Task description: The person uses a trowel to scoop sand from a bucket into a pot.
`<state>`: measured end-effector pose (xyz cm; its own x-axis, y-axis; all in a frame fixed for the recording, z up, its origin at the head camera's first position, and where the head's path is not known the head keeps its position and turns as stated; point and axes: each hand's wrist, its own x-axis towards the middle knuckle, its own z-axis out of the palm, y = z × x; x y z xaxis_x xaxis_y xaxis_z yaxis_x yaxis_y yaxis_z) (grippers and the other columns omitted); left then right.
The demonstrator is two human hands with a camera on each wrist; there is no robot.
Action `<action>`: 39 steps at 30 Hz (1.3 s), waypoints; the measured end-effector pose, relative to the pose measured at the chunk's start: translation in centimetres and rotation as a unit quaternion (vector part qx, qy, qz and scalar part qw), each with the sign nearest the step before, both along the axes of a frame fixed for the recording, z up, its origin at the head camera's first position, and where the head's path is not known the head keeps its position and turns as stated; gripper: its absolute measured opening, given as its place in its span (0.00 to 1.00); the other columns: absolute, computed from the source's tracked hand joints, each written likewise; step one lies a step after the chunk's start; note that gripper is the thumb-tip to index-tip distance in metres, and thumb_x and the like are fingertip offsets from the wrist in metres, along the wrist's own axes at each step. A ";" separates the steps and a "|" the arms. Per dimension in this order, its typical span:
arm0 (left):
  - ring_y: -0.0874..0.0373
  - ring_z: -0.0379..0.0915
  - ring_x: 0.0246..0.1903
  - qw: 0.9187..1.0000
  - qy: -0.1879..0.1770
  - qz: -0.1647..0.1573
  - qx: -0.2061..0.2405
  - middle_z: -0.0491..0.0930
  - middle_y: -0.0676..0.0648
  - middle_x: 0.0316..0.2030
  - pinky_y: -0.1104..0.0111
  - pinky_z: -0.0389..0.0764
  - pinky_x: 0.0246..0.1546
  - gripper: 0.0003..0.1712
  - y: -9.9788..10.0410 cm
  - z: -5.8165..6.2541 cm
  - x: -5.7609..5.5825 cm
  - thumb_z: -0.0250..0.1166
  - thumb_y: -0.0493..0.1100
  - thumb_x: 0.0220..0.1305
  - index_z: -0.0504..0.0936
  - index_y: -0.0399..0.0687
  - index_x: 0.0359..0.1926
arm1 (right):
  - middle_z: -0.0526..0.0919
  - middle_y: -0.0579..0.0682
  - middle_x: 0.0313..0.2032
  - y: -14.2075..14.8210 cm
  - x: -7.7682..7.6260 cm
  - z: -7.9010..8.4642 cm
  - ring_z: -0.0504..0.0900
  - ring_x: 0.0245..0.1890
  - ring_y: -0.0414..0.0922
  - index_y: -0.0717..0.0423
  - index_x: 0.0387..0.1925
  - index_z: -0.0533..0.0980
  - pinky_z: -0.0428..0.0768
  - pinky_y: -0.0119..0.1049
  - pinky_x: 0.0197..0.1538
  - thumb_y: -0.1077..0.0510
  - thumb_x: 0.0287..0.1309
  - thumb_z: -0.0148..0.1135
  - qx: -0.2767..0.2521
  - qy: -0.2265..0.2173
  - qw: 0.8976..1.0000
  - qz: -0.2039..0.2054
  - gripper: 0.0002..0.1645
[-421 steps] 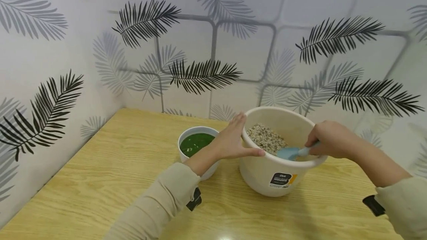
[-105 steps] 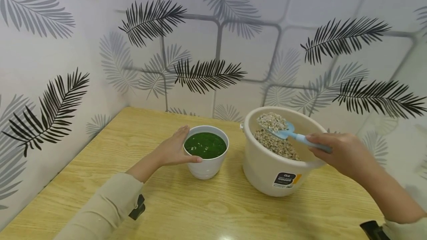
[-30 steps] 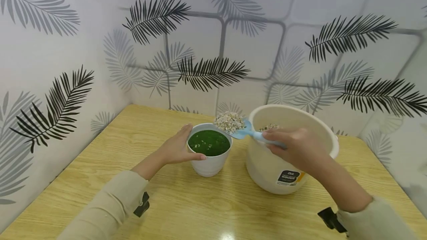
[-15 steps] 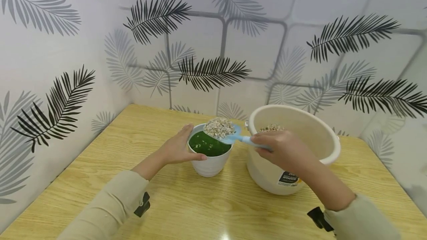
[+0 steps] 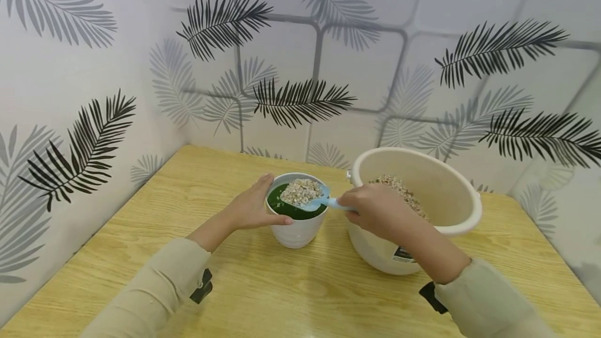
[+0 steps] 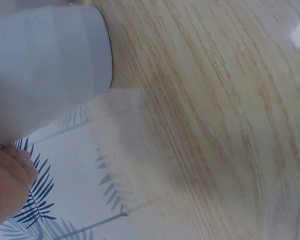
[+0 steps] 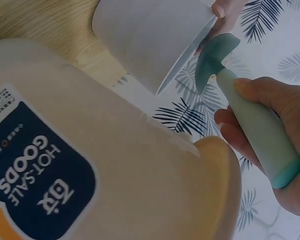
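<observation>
My left hand [image 5: 249, 207] holds the white flowerpot [image 5: 296, 236] at its left side, thumb along the near rim and fingers toward the back. A dark green surface [image 5: 278, 206] with pale specks fills the pot's mouth. My right hand [image 5: 382, 210] grips the handle of a light blue trowel [image 5: 332, 203]. Its blade carries a heap of pale, gravel-like grains [image 5: 300, 192] over the pot's mouth. In the right wrist view, fingers and thumb wrap the trowel handle [image 7: 257, 127]. The left wrist view shows the pot's side [image 6: 50, 60] and part of my left hand [image 6: 10, 177].
A cream bucket [image 5: 375, 246] with more grains [image 5: 396, 189] inside stands right of the pot, under my right forearm. Its dark label [image 7: 45, 175] faces the right wrist camera. The wooden table [image 5: 263, 296] meets leaf-patterned walls [image 5: 291, 40] behind and at left.
Earlier the trowel was in the bucket and my left hand on its rim. That hand then went to the pot. The loaded trowel has moved left and now sits lower over the pot.
</observation>
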<state>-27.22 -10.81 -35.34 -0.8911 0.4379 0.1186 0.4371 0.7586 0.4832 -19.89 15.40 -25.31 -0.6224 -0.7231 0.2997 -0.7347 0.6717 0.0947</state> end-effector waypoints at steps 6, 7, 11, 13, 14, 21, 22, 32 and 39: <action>0.43 0.39 0.72 1.000 -0.001 0.000 0.001 0.42 0.37 0.72 0.47 0.54 0.68 0.72 0.0 -0.2 0.0 0.61 0.79 0.40 0.41 0.37 0.72 | 0.67 0.42 0.14 -1.4 -0.8 0.3 0.58 0.15 0.36 0.52 0.14 0.68 0.57 0.23 0.18 0.70 0.48 0.60 0.046 -0.036 0.998 -0.024 0.16; 0.43 0.39 0.72 1.000 -0.001 0.000 -0.001 0.42 0.37 0.72 0.47 0.54 0.68 0.72 0.0 -0.2 0.0 0.60 0.79 0.40 0.41 0.37 0.72 | 0.68 0.42 0.15 -1.6 -0.9 0.4 0.58 0.15 0.36 0.53 0.14 0.69 0.58 0.23 0.18 0.70 0.47 0.60 0.051 -0.036 0.998 -0.024 0.15; 0.42 0.39 0.71 1.000 -0.002 -0.001 0.000 0.42 0.36 0.72 0.47 0.54 0.68 0.71 0.0 -0.2 0.1 0.62 0.77 0.41 0.41 0.37 0.72 | 0.69 0.43 0.15 -2.1 -1.4 1.0 0.60 0.16 0.37 0.54 0.15 0.71 0.58 0.23 0.19 0.71 0.45 0.61 0.077 -0.036 0.996 -0.018 0.13; 0.42 0.39 0.72 1.000 -0.004 -0.002 0.003 0.42 0.36 0.72 0.46 0.54 0.68 0.70 0.1 -0.2 0.1 0.63 0.75 0.42 0.41 0.37 0.72 | 0.68 0.43 0.15 -2.4 -1.6 1.3 0.59 0.17 0.38 0.54 0.14 0.71 0.57 0.24 0.19 0.71 0.44 0.60 0.095 -0.029 0.995 -0.018 0.14; 0.43 0.38 0.72 1.000 -0.006 -0.003 0.004 0.41 0.36 0.72 0.47 0.53 0.68 0.70 0.1 -0.2 0.1 0.63 0.75 0.43 0.40 0.37 0.72 | 0.68 0.44 0.15 -2.5 -1.7 1.4 0.60 0.17 0.38 0.54 0.14 0.70 0.57 0.25 0.19 0.72 0.44 0.60 0.105 -0.028 0.994 -0.021 0.14; 0.43 0.38 0.72 1.000 -0.009 -0.005 0.006 0.40 0.37 0.72 0.47 0.52 0.69 0.71 0.2 -0.3 0.0 0.61 0.76 0.43 0.39 0.37 0.72 | 0.77 0.47 0.19 -3.5 -1.4 2.4 0.70 0.18 0.41 0.52 0.18 0.74 0.68 0.29 0.17 0.70 0.48 0.59 0.197 0.008 0.980 -0.039 0.12; 0.42 0.38 0.72 1.000 -0.007 -0.006 0.006 0.40 0.36 0.72 0.47 0.53 0.68 0.71 0.2 -0.3 0.0 0.61 0.76 0.43 0.39 0.37 0.72 | 0.78 0.47 0.20 -3.5 -1.4 2.5 0.71 0.18 0.41 0.52 0.18 0.74 0.70 0.30 0.18 0.70 0.48 0.60 0.206 0.013 0.978 -0.038 0.11; 0.42 0.39 0.71 1.000 -0.004 -0.005 0.009 0.40 0.36 0.72 0.47 0.53 0.68 0.71 0.1 -0.3 -0.2 0.62 0.76 0.43 0.39 0.37 0.72 | 0.80 0.47 0.20 -3.9 -1.3 2.3 0.73 0.18 0.42 0.50 0.17 0.74 0.75 0.33 0.20 0.67 0.48 0.64 0.241 0.073 0.968 -0.011 0.13; 0.41 0.39 0.71 1.000 -0.004 -0.008 0.014 0.41 0.35 0.72 0.46 0.53 0.68 0.70 0.1 -0.2 -0.1 0.63 0.75 0.43 0.40 0.36 0.72 | 0.79 0.47 0.20 -3.8 -1.3 2.6 0.71 0.18 0.41 0.51 0.16 0.73 0.74 0.32 0.20 0.68 0.48 0.64 0.241 0.077 0.967 -0.016 0.13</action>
